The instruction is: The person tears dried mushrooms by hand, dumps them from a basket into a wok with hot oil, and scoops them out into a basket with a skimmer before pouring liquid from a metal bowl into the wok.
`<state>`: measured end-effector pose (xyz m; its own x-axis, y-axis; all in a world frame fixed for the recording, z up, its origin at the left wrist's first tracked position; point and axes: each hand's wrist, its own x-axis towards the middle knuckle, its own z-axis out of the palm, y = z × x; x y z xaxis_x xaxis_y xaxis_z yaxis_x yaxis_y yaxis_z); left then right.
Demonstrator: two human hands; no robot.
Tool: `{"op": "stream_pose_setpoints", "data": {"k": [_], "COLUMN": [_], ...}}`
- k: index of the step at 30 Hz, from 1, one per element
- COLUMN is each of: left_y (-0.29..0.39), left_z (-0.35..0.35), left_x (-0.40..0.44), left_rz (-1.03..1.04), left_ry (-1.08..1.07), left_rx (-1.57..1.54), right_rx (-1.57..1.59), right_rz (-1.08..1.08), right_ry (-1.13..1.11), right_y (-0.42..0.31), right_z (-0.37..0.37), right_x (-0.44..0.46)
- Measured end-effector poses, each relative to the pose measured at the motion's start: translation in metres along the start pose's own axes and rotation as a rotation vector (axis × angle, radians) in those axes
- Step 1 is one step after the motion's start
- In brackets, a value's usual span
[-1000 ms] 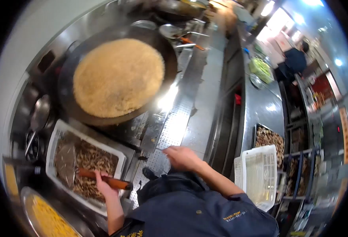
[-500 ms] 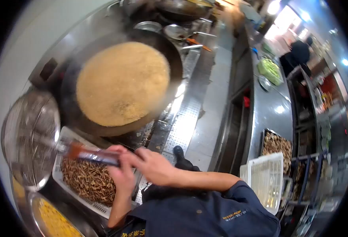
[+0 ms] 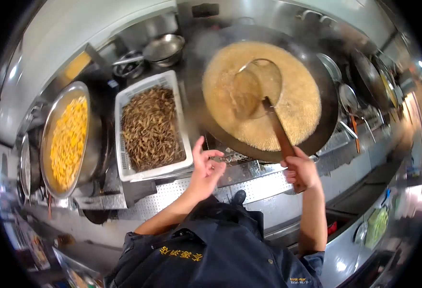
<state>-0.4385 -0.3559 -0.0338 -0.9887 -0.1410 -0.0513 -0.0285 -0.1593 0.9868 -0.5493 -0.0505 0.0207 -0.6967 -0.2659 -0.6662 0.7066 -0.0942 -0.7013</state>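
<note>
My right hand (image 3: pixel 302 169) is wrapped round the wooden handle of a round wire skimmer (image 3: pixel 282 132). The skimmer's head lies in the foamy, tan liquid (image 3: pixel 220 103) that fills a large dark wok (image 3: pixel 330 103). Steam rises at the wok's back left. My left hand (image 3: pixel 206 168) is empty, its fingers apart, just right of the near corner of a white plastic basket (image 3: pixel 188 151). Brown, thin strips (image 3: pixel 151 129) that look like mushrooms fill that basket.
Left of the basket is an oval metal tray (image 3: pixel 45 139) of yellow pieces (image 3: pixel 69 144). Metal bowls (image 3: pixel 164 48) stand behind the basket. More pans (image 3: pixel 371 79) and ladles (image 3: pixel 348 98) lie right of the wok. A steel counter (image 3: pixel 338 254) is at the lower right.
The view has swung left. The skimmer went from over the basket into the wok's liquid. Its handle passed from my left hand to my right hand, and my left hand let go.
</note>
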Motion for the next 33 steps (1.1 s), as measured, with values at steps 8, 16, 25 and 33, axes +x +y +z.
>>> {"op": "stream_pose_setpoints", "data": {"k": [8,16,25,33], "left_y": [-0.123,-0.148,-0.139,-0.129], "left_z": [-0.153,-0.263,-0.255,-0.271], "left_x": [0.006,-0.008,-0.009,0.002], "left_rz": [0.186,-0.011,0.102,-0.013], "left_ry": [0.634,0.717,0.603,0.245], "left_rx": [0.487,1.244,1.296,1.318], "right_rx": [-0.064,-0.148,-0.11,-0.019], "right_rz": [-0.192,-0.33,-0.184,-0.359], "right_ry": [0.069,0.378,0.346,0.429], "right_y": [-0.058,-0.075,-0.008,0.041], "right_z": [-0.08,-0.103,0.012,0.085], "right_x": [0.013,0.04,0.031,-0.046]}}
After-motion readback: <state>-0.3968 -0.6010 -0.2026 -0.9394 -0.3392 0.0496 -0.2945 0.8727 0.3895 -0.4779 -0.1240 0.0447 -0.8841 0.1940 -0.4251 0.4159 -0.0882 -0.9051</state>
